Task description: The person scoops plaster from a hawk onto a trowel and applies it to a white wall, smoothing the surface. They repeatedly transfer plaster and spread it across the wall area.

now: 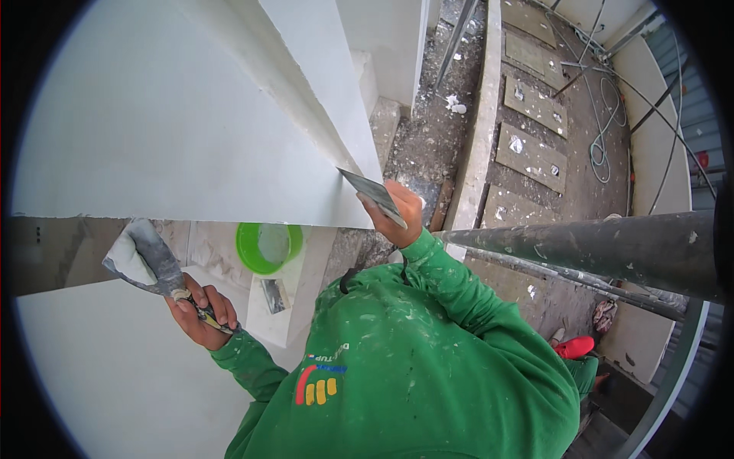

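Note:
My left hand [204,312] is closed round the handle of a putty knife [157,256], whose wide grey blade carries a thick lump of white filler [131,258]. Between the fingers and thumb of my right hand [401,216] is a flat metal scraper blade [375,191]. One corner of that blade meets the lower end of the recessed strip [306,122] in the white wall [153,130]; I cannot tell how firmly it presses. Below the wall's edge, between my hands, stands a bright green bucket [248,249] with pale filler in it.
A thick metal scaffold pipe [596,246] runs to the right of my right arm. Beyond it lie a debris-strewn floor [428,145], a low concrete kerb [478,138], square slabs [531,157] and a coiled hose [600,149]. A filler-smeared plate [273,295] lies near the bucket.

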`<action>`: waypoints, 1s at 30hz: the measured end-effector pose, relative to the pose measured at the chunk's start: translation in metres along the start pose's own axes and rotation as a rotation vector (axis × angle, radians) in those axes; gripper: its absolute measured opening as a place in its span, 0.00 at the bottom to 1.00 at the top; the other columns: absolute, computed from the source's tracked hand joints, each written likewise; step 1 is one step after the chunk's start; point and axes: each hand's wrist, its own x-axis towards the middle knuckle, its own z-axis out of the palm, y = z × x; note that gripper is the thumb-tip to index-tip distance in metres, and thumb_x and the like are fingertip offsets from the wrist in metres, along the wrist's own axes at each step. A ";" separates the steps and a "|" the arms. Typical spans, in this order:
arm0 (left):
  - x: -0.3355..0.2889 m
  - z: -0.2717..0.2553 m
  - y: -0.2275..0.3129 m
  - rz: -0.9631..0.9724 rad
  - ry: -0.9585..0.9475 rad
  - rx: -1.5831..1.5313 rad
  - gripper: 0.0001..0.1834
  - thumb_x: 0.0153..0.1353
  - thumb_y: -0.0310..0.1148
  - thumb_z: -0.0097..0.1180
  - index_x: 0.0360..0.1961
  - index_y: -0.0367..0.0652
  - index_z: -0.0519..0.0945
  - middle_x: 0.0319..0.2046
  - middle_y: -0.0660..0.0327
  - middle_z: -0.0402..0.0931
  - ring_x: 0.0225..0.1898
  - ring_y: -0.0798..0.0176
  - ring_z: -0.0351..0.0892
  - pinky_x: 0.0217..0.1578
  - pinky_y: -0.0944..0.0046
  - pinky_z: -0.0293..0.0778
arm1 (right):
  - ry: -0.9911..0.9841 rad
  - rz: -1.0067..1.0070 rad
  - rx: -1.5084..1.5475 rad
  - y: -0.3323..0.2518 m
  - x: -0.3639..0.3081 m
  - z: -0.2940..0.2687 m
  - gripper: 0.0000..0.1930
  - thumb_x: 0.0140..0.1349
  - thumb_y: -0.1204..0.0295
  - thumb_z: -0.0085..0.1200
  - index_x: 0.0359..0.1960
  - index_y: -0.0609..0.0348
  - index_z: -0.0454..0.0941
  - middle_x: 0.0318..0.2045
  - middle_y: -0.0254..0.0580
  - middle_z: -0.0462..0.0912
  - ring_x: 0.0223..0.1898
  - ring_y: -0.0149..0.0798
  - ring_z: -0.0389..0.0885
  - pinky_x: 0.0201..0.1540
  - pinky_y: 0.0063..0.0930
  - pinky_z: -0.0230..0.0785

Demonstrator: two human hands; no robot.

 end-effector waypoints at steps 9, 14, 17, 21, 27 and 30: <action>-0.008 -0.013 0.003 0.000 0.035 0.029 0.16 0.70 0.35 0.38 0.47 0.30 0.55 0.28 0.60 0.56 0.11 0.73 0.57 0.03 0.74 0.63 | 0.081 0.010 0.040 -0.018 0.034 -0.003 0.07 0.47 0.81 0.63 0.29 0.64 0.81 0.17 0.42 0.73 0.17 0.40 0.71 0.19 0.31 0.63; -0.009 -0.015 0.005 0.029 0.057 0.037 0.15 0.70 0.35 0.38 0.43 0.31 0.55 0.28 0.60 0.56 0.11 0.73 0.56 0.03 0.74 0.63 | -0.034 0.091 -0.029 0.027 -0.021 0.006 0.07 0.48 0.81 0.63 0.30 0.64 0.81 0.18 0.42 0.74 0.19 0.41 0.73 0.21 0.32 0.64; -0.010 -0.017 0.005 0.022 0.061 0.061 0.14 0.70 0.35 0.38 0.42 0.32 0.55 0.28 0.60 0.56 0.11 0.73 0.56 0.03 0.75 0.63 | -0.039 0.146 -0.036 0.051 -0.054 0.002 0.08 0.49 0.80 0.63 0.32 0.64 0.81 0.19 0.42 0.75 0.19 0.41 0.73 0.21 0.32 0.65; -0.010 -0.011 0.008 -0.006 0.087 0.083 0.14 0.70 0.36 0.38 0.42 0.33 0.56 0.28 0.61 0.56 0.10 0.74 0.56 0.03 0.75 0.62 | 0.121 0.103 0.018 0.000 0.012 -0.012 0.08 0.49 0.81 0.63 0.32 0.64 0.81 0.20 0.42 0.76 0.19 0.39 0.74 0.21 0.31 0.65; -0.009 -0.002 0.009 -0.004 0.105 0.100 0.14 0.70 0.37 0.38 0.42 0.34 0.56 0.28 0.61 0.57 0.10 0.74 0.57 0.02 0.74 0.63 | 0.187 -0.144 0.118 -0.032 0.088 -0.022 0.14 0.43 0.82 0.66 0.35 0.62 0.82 0.27 0.39 0.80 0.28 0.38 0.77 0.27 0.29 0.67; -0.010 -0.004 0.009 -0.016 0.118 0.083 0.16 0.70 0.37 0.39 0.45 0.33 0.55 0.27 0.60 0.58 0.10 0.72 0.59 0.03 0.73 0.64 | 0.199 -0.180 0.125 -0.021 0.079 -0.010 0.19 0.41 0.81 0.66 0.39 0.62 0.82 0.31 0.40 0.80 0.32 0.39 0.78 0.34 0.30 0.70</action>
